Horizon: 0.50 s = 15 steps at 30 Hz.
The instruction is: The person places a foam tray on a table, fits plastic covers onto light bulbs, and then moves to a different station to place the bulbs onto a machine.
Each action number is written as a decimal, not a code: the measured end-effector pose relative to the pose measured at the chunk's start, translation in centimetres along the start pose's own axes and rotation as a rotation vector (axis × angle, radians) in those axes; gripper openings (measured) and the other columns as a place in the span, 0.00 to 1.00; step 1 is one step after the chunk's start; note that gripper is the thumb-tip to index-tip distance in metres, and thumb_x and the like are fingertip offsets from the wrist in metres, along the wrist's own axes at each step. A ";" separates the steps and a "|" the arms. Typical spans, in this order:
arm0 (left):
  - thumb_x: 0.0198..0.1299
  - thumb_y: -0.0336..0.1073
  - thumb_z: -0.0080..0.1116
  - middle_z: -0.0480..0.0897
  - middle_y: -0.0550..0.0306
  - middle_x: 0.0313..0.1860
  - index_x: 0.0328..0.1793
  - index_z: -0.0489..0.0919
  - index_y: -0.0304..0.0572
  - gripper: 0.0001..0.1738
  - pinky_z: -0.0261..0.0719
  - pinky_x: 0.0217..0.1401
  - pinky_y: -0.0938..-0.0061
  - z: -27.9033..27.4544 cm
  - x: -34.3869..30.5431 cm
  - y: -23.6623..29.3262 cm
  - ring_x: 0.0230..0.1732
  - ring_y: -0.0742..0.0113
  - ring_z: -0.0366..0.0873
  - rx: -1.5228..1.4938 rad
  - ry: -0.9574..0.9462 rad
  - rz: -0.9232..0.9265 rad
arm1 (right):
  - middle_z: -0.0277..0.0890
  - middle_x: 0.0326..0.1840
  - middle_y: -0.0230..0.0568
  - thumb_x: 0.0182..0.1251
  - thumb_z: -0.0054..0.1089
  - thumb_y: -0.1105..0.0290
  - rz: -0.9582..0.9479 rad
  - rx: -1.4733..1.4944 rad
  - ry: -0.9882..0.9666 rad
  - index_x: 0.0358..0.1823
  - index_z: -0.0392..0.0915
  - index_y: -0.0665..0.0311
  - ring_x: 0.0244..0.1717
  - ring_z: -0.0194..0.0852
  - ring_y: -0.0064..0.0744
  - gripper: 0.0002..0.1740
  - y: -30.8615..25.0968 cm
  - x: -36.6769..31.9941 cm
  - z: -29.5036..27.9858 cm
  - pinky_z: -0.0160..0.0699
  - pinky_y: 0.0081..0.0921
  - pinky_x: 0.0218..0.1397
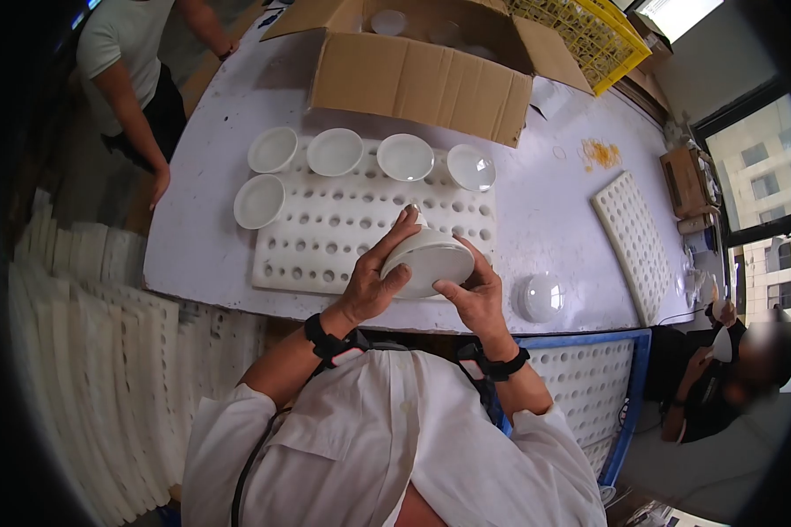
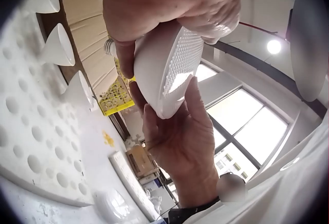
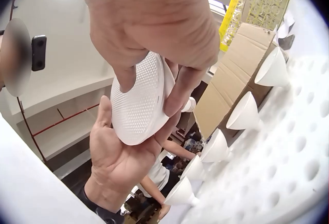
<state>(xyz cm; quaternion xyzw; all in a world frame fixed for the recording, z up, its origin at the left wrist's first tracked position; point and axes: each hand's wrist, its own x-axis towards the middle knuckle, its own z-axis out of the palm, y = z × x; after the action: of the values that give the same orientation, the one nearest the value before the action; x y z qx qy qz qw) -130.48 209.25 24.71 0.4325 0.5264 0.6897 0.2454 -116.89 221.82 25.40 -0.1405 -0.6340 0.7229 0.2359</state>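
A white lamp shell (image 1: 431, 262) is held just above the near edge of the perforated foam tray (image 1: 325, 255). It is lifted clear of the tray and tilted so that its dimpled round cover is turned toward the person and its narrow neck is pointed away over the tray. It is gripped from both sides. The left hand (image 1: 371, 285) is curled round one side of the rim, and the right hand (image 1: 476, 299) is clamped on the opposite side, with fingers bent over the cover's edge. This two-sided hold is judged to keep the wide, smooth shell steady while the seam between cover and rim is worked or looked over.

Five cone-shaped shells (image 1: 335, 151) are seated neck-down in holes of the tray, four along its far edge and one just nearer at the left end. Their open mouths are turned up, and they are apparently kept upright by the holes.

Beyond the tray's far edge an open cardboard box (image 1: 413, 83) is set, and a few round white pieces (image 1: 387, 19) are seen in it. A clear dome (image 1: 540, 297) is lying just right of the tray's near corner.
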 end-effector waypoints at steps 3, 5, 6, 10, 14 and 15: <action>0.61 0.50 0.52 0.60 0.42 0.69 0.64 0.65 0.32 0.33 0.49 0.72 0.62 -0.1 0.1 1.1 0.74 0.51 0.48 0.024 0.018 0.080 | 0.67 0.60 0.42 0.51 0.67 0.79 -0.054 0.016 -0.024 0.64 0.61 0.69 0.59 0.66 0.29 0.37 -1.0 -0.1 0.9 0.65 0.28 0.62; 0.61 0.50 0.52 0.62 0.42 0.68 0.63 0.66 0.32 0.32 0.51 0.71 0.62 -0.1 0.1 1.5 0.74 0.51 0.48 0.044 0.018 0.111 | 0.67 0.61 0.43 0.51 0.67 0.79 -0.086 0.026 -0.029 0.64 0.61 0.69 0.59 0.66 0.29 0.37 -1.5 -0.3 1.2 0.66 0.27 0.61; 0.62 0.50 0.51 0.61 0.41 0.68 0.64 0.65 0.32 0.32 0.51 0.71 0.62 -0.2 0.1 1.6 0.73 0.51 0.50 0.057 0.008 0.129 | 0.67 0.60 0.42 0.51 0.67 0.79 -0.100 0.000 -0.034 0.65 0.60 0.69 0.59 0.65 0.29 0.38 -1.7 -0.4 1.3 0.65 0.27 0.61; 0.62 0.45 0.50 0.67 0.43 0.65 0.62 0.67 0.32 0.28 0.56 0.69 0.64 0.0 0.2 1.9 0.70 0.52 0.57 0.040 0.029 0.141 | 0.65 0.62 0.43 0.51 0.67 0.80 -0.152 -0.050 -0.030 0.65 0.60 0.68 0.59 0.65 0.29 0.38 -1.6 -0.8 1.5 0.66 0.27 0.61; 0.64 0.44 0.48 0.69 0.45 0.64 0.62 0.67 0.32 0.27 0.58 0.68 0.67 0.0 0.1 1.2 0.68 0.56 0.61 -0.091 0.061 0.008 | 0.63 0.64 0.44 0.53 0.65 0.80 -0.069 -0.074 0.004 0.66 0.60 0.66 0.62 0.62 0.30 0.37 -2.0 -0.9 2.2 0.64 0.29 0.62; 0.64 0.44 0.48 0.69 0.46 0.64 0.62 0.67 0.33 0.26 0.59 0.67 0.68 -0.1 0.1 0.7 0.67 0.58 0.62 -0.141 0.079 -0.021 | 0.62 0.65 0.44 0.55 0.62 0.78 -0.058 -0.071 0.016 0.65 0.61 0.66 0.63 0.61 0.30 0.34 -2.4 -0.6 2.3 0.62 0.29 0.63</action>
<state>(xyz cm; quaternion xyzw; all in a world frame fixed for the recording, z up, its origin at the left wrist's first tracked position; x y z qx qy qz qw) -130.53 209.10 25.40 0.3810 0.4903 0.7389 0.2615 -117.12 219.71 28.03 -0.1361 -0.6614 0.6916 0.2565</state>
